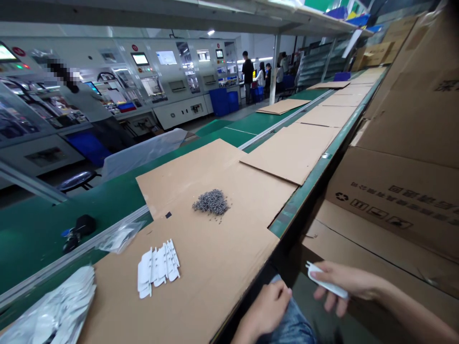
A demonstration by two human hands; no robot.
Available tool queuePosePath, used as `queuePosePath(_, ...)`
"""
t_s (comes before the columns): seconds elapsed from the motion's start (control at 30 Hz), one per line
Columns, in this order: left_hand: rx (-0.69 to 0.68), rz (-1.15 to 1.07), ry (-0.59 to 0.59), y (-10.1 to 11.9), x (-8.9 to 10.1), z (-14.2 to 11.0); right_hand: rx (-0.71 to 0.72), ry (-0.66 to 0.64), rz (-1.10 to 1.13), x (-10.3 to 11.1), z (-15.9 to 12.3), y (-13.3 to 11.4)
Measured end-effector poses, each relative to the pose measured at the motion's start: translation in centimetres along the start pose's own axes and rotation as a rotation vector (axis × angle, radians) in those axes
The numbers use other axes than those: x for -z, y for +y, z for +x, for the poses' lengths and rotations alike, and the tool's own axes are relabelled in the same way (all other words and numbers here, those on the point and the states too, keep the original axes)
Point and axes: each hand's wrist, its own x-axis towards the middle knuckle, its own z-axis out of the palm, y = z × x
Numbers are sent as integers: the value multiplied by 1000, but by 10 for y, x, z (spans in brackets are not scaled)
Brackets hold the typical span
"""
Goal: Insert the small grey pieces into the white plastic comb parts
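Note:
My right hand (344, 285) is at the lower right, below the bench edge, pinching a curved white plastic piece (325, 282) between thumb and fingers. My left hand (267, 308) rests on my denim-covered leg (290, 325) with its fingers curled, and nothing shows in it. Neither hand touches the brown cardboard sheet (186, 282) on the green conveyor belt (71, 224). On that sheet lie a heap of small grey metal parts (211, 202) and a row of white plastic pieces (158, 265), similar to the one in my right hand.
Silvery plastic bags (53, 308) lie at the near left, and a black object (81, 229) sits on the belt. Further cardboard sheets (290, 153) line the conveyor. Large printed cartons (394, 191) stand to the right. Several people (260, 76) stand by machines at the far end.

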Motion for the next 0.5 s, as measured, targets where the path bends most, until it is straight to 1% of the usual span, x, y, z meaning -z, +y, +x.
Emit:
queuePosePath(0.07,1,-68,-17,6,0,-11,40,131,41,7,10,-2)
queuePosePath(0.1,9,-117,-25,8,-1,-16,67,167,65,10,12,-5)
queuePosePath(0.17,41,-219,-32,13,-3,-22,128,194,99,13,11,-14)
queuePosePath(0.27,72,-330,-10,17,-5,-26,225,183,97,12,5,-30)
queuePosePath(0.37,48,-399,29,28,-2,-30,305,161,87,7,1,-41)
queuePosePath(0.43,20,-436,-3,46,4,-38,341,146,86,3,0,-47)
queuePosePath(0.5,-31,-457,-82,72,16,-52,390,124,73,-2,-1,-55)
